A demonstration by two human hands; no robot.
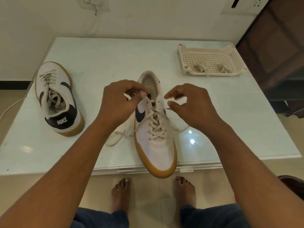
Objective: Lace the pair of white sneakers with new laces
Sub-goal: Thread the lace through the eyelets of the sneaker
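Note:
A white sneaker (156,145) with a tan sole and dark swoosh lies in the middle of the table, toe hanging over the near edge toward me. A cream lace (156,127) crosses its eyelets. My left hand (118,104) pinches one lace end at the shoe's upper left eyelets. My right hand (192,106) pinches the other lace end beside the upper right eyelets. Loose lace loops trail on the table on both sides of the shoe. The second sneaker (57,99) sits at the left, heel toward me, laced, with lace ends tucked inside.
A cream perforated plastic tray (212,46) at the table's back right holds two bundles of laces (199,68). The glass table top (98,63) ends just before my bare feet (120,190). A cord (8,107) hangs off the left edge. A dark wooden door stands at the right.

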